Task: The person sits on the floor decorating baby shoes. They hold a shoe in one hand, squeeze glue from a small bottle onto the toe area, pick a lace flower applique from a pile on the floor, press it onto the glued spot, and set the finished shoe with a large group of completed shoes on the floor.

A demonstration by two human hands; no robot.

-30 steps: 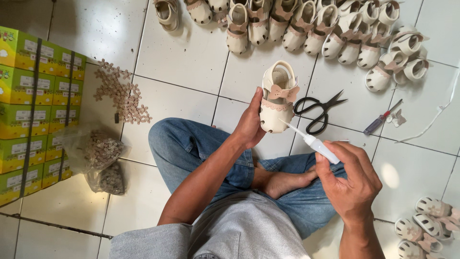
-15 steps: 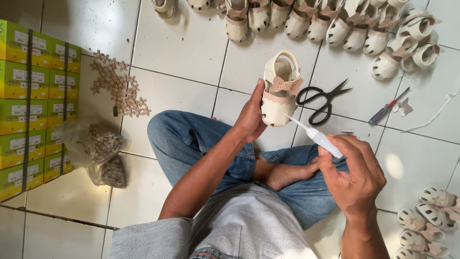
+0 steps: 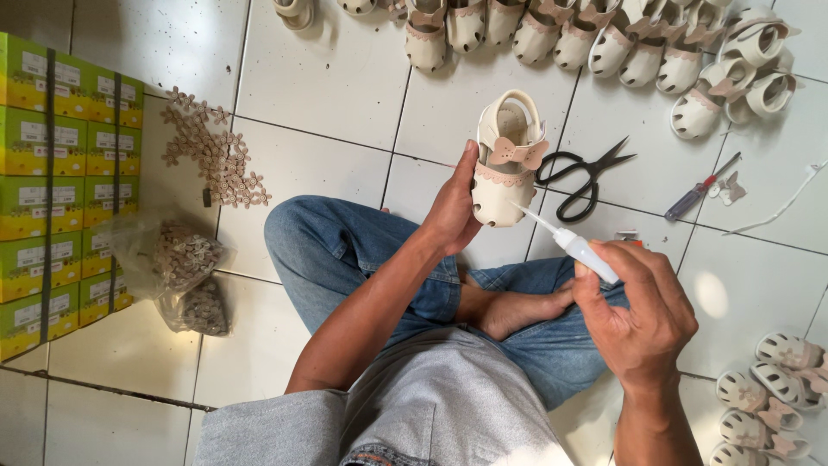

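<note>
Small cream shoe [image 3: 504, 168]: a child's sandal with a pink bow on its strap, held above the white tiled floor [image 3: 328, 78], in front of the seated person's knees. The left hand [image 3: 453, 211] grips it from the left side; the thumb lies up along the shoe's near-left edge, while the other fingers wrap behind it and are mostly hidden. The toe points toward the person, the heel loop toward the far side.

Glue applicator [image 3: 573, 246]: a white tube with a thin nozzle, pinched in the closed fingers of the right hand [image 3: 642, 315]. Its tip meets the shoe's right side, just below the scalloped pink trim.

Black scissors [image 3: 582, 177]: lying on the floor just right of the shoe, handles nearer, blades pointing far right.

Small screwdriver [image 3: 699, 197]: on the floor further right, well apart from the shoe.

Row of finished shoes [image 3: 604, 39]: the same cream kind, lined along the far edge.

More shoes [image 3: 772, 397]: a cluster at the near right.

Loose pink bows [image 3: 211, 151]: spread on the floor at far left.

Clear bag of bows [image 3: 181, 267]: nearer, beside the left knee.

Green and yellow boxes [image 3: 60, 181]: stacked in strapped bundles at the left edge.

Person: sits cross-legged in blue jeans [image 3: 345, 250] and a grey shirt [image 3: 431, 406], one bare foot [image 3: 509, 311] showing between the knees.
</note>
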